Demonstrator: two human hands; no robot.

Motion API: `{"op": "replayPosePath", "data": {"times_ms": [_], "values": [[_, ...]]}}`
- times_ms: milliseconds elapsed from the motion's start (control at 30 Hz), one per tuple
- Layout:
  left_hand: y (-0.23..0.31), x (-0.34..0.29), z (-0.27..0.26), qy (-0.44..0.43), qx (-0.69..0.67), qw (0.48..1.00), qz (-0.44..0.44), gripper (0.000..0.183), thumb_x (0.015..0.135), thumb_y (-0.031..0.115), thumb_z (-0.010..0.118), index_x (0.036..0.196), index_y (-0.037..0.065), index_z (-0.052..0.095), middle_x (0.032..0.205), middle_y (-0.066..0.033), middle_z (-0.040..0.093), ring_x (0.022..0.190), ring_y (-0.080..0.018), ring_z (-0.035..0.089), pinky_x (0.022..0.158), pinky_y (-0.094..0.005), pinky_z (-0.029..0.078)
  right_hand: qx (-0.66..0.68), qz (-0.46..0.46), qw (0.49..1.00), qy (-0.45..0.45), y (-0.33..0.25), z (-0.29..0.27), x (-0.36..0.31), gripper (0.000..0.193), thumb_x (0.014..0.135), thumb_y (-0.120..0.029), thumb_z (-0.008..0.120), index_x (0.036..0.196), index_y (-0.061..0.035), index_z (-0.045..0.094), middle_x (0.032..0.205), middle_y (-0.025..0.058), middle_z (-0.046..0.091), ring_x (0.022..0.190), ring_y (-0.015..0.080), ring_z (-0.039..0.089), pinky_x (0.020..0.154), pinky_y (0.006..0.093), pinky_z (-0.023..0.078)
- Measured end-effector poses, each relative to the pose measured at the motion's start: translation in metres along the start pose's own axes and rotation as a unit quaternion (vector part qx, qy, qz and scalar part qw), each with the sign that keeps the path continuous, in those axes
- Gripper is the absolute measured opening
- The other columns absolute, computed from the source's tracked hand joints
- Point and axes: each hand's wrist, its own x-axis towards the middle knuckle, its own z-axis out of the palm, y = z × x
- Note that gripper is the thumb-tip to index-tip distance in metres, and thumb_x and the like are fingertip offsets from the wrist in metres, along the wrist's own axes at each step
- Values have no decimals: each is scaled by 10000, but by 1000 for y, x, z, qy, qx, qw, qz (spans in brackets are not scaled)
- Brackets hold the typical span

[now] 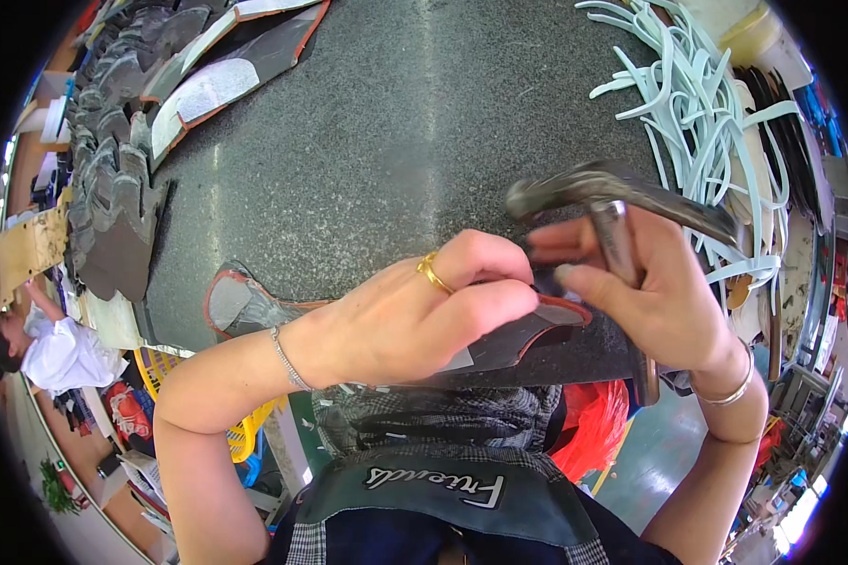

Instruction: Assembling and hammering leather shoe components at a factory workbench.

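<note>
A dark, curved shoe-upper piece with orange-red edges lies along the near edge of the table. Its left end, with a grey patch, shows beyond my left wrist. My left hand, wearing a ring and bracelet, is closed in a pinch on the middle of this piece. Across my right palm lies a hammer, its slightly blurred dark head above the knuckles and its handle pointing down toward the table edge. My right hand keeps hold of it, thumb and fingertips close to the piece's edge and my left fingers. What lies between the fingertips is hidden.
The dark speckled tabletop stretches ahead. Stacked dark upper pieces line its left side, with white-patched pieces beside them. Pale blue strips pile at the right. Below are a red plastic bag and a yellow basket. Another person is far left.
</note>
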Motion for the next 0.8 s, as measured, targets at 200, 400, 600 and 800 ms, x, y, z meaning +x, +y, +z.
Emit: {"op": "replayPosePath", "data": {"times_ms": [200, 400, 600, 800], "values": [[-5, 1, 1, 25, -8, 1000, 17, 543, 735, -130, 776, 1156, 72, 498, 1126, -157, 521, 921, -260, 632, 751, -326, 563, 5, 71, 995, -72, -19, 3, 5, 190, 850, -29, 717, 998, 27, 611, 845, 51, 652, 747, 85, 588, 691, 259, 499], [-3, 14, 3, 46, -37, 985, -161, 591, 691, -93, 802, 1201, 22, 527, 1110, -151, 509, 882, -264, 635, 755, -331, 560, -32, -74, 990, 113, 2, 8, 12, 159, 839, 16, 722, 912, -7, 582, 778, 28, 628, 733, 80, 596, 663, 242, 494], [-1, 21, -2, 36, 66, 974, -215, 466, 678, 34, 834, 1113, 67, 670, 1032, -92, 521, 976, -277, 501, 843, -365, 460, -231, -123, 949, 177, -4, -3, 17, 252, 840, 7, 728, 1066, -11, 616, 825, 54, 690, 746, 105, 640, 691, 256, 512], [-2, 23, -4, 19, 51, 967, -248, 450, 655, 55, 852, 1085, 73, 718, 976, -55, 534, 938, -250, 473, 820, -344, 444, -311, -142, 934, 101, -29, -17, -24, 318, 864, -102, 742, 1143, -1, 629, 864, 50, 691, 712, 112, 628, 668, 266, 505]]}}
